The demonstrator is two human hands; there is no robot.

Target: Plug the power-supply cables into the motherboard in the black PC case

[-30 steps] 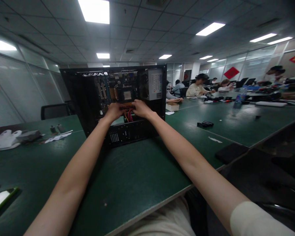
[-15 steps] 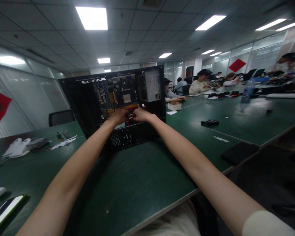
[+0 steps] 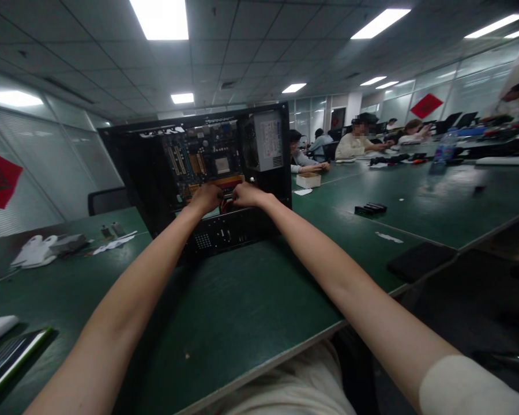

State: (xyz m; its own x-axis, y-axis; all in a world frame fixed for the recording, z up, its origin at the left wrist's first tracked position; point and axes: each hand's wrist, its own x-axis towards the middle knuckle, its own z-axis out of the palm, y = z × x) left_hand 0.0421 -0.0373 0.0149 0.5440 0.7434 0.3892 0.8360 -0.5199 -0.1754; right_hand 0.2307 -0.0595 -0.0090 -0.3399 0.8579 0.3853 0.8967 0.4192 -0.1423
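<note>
A black computer case (image 3: 281, 199) stands on its edge on the green table, its open side facing me. Inside sit a motherboard (image 3: 199, 153) and, at the upper right, a silver power supply (image 3: 269, 141). Both hands reach into the lower part, below red and yellow memory modules (image 3: 232, 183). My left hand (image 3: 206, 199) is closed, with what its fingertips hold hidden. Facing it, my right hand (image 3: 248, 195) pinches at thin reddish cables (image 3: 225, 206) that run down between the hands. The cable ends cannot be made out.
On the left of the table lie a white plastic bag (image 3: 34, 251), a grey box (image 3: 69, 244) and a green-edged device (image 3: 17, 360). To the right are a small open box (image 3: 308, 180), black parts (image 3: 371, 208) and a black pad (image 3: 421, 260). Several people sit farther back.
The view has tilted slightly downward, so the ceiling lights sit higher. My hands stay at the same place inside the case, with only small finger movement.
</note>
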